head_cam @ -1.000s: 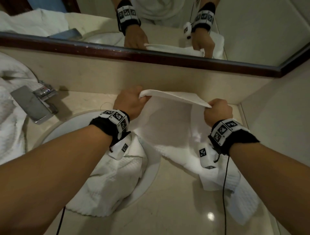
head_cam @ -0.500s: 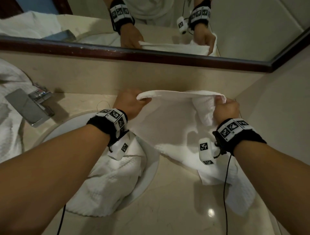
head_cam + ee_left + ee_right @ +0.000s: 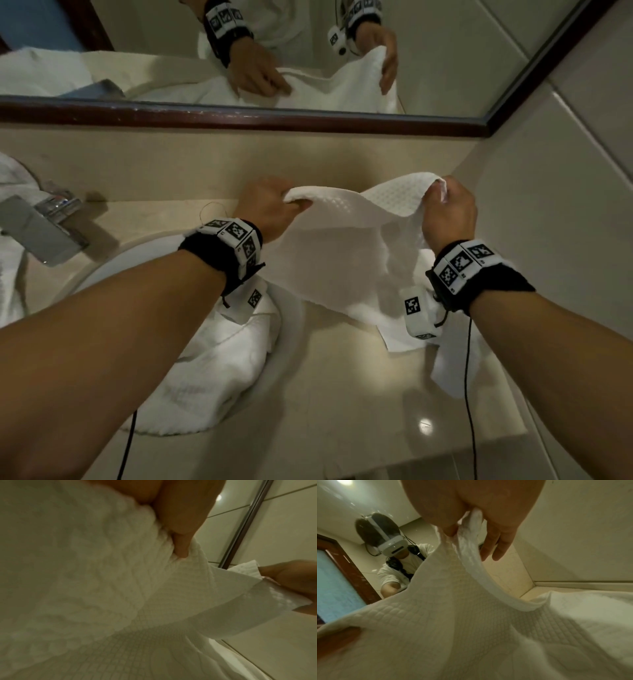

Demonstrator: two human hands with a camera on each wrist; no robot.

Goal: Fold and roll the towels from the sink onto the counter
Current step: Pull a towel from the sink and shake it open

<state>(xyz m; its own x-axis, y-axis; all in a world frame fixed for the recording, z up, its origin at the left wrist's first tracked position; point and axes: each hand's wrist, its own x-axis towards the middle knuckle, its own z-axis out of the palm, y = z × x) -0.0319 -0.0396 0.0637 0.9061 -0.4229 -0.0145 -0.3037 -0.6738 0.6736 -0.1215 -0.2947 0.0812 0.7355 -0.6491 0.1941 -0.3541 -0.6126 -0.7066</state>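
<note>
A white waffle-weave towel [image 3: 342,253] hangs between my two hands above the back right of the counter [image 3: 342,394]. My left hand [image 3: 270,205] grips its top edge on the left, fingers curled into the cloth [image 3: 180,543]. My right hand [image 3: 448,212] pinches the other top corner [image 3: 471,524] between thumb and fingers. The towel's lower part drags on the counter under my right wrist. A second white towel [image 3: 219,370] lies bunched in the round sink [image 3: 102,274], spilling over its front rim.
A chrome tap [image 3: 41,229] stands at the left behind the sink, with more white cloth [image 3: 10,267] at the far left edge. A dark-framed mirror [image 3: 239,116] runs along the back wall. A tiled wall [image 3: 548,240] closes the right side.
Both hands have lifted the towel's top edge a little and turned it, so the edge now sags between them instead of being stretched straight. The right hand has shifted its hold to the corner.
</note>
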